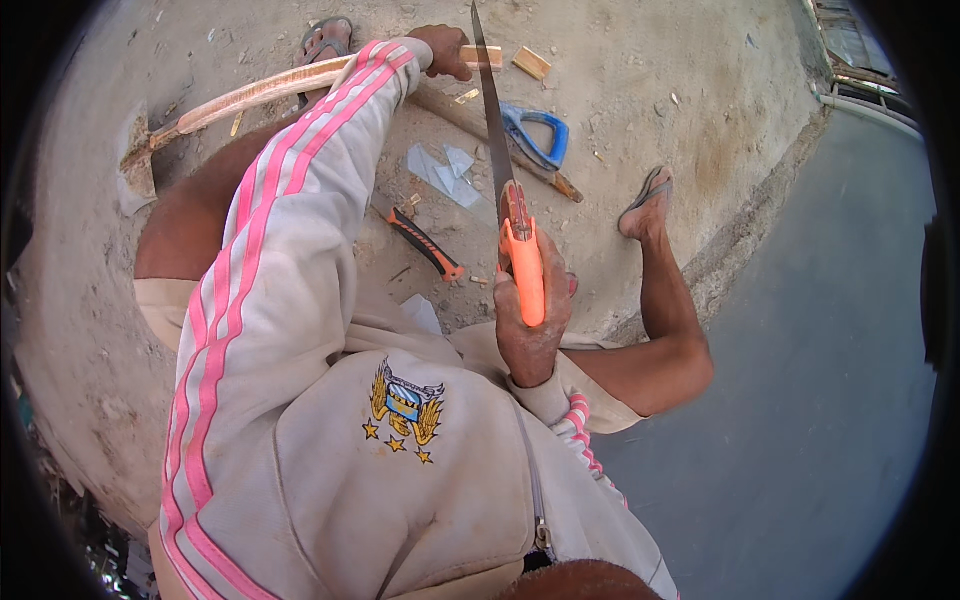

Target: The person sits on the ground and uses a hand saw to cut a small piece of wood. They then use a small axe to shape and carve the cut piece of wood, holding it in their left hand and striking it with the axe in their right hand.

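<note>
Two hands point(447, 53) point(532, 335), one saw point(500, 150), two sandals point(654, 190)

Right grip point(535, 345) around saw point(500, 165); left point(446, 52) on wood point(275, 86)

Orange saw handle point(528, 275), black-and-orange tool handle point(424, 243), blue handle point(559, 145), off-white sleeve point(325, 190) with pink stripes

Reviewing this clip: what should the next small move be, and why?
Probably to ease the left hand a little farther along the wooden piece, away from the saw, before any stroke. The right hand holds the saw's orange handle, and its blade crosses the wood's end close to the left hand; whether it touches the wood is unclear.
</note>
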The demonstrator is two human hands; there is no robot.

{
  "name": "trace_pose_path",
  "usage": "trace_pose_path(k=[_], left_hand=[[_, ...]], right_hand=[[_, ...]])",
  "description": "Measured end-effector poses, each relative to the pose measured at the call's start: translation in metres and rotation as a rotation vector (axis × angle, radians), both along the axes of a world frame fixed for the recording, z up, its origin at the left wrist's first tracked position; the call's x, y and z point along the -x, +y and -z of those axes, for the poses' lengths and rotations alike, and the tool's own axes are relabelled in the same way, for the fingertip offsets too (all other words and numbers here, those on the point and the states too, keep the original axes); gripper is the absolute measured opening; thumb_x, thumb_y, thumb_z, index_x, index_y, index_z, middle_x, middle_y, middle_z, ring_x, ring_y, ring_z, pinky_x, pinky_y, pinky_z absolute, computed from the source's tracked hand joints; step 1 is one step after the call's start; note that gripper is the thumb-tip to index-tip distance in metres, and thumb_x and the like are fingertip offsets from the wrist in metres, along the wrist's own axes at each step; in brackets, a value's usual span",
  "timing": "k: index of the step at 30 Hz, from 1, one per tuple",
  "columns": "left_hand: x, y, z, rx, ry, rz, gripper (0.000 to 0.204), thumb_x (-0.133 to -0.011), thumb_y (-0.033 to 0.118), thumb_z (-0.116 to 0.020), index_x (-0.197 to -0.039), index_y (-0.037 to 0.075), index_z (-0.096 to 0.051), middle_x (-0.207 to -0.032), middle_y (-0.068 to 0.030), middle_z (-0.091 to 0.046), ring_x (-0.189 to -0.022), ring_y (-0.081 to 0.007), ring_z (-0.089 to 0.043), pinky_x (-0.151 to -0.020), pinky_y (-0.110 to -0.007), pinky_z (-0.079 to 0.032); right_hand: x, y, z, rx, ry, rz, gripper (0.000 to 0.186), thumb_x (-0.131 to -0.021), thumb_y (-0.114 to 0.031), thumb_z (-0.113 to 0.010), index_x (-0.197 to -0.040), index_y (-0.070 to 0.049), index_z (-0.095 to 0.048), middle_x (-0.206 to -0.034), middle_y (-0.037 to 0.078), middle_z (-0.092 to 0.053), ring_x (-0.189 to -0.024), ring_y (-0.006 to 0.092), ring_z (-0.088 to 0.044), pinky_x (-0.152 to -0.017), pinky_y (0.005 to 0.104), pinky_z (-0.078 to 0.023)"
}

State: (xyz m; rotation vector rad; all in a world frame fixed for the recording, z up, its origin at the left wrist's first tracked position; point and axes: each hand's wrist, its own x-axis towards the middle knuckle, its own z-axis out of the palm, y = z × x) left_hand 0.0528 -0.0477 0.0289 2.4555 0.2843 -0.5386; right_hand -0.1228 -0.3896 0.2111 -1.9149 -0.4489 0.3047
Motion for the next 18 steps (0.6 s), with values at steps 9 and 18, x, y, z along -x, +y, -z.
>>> trace_pose_path(k=[9, 18], left_hand=[[0.0, 0.0, 0.001, 0.052, -0.036, -0.008, 0.043, -0.07, 0.035, -0.074, -0.099, 0.005, -0.072, -0.067, -0.0079, -0.067, -0.054, -0.0188, -0.063, -0.054, -0.035, -0.051], [0.007, -0.016, -0.021, 0.17, 0.017, -0.008, 0.039, -0.073, 0.029, -0.073, -0.1, 0.002, -0.069, -0.067, -0.0073, -0.063, -0.053, -0.0201, -0.062, -0.053, -0.036, -0.051]], right_hand=[[-0.017, 0.023, 0.001, 0.084, -0.012, -0.008, 0.054, -0.083, 0.002, -0.061, -0.137, 0.002, -0.054, -0.116, 0.016, -0.064, -0.091, 0.0217, -0.065, -0.082, 0.0345, -0.054], [-0.024, 0.02, 0.018, 0.027, -0.102, -0.015, 0.053, -0.085, 0.003, -0.059, -0.137, 0.004, -0.053, -0.117, 0.014, -0.064, -0.102, 0.019, -0.064, -0.09, 0.0312, -0.052]])
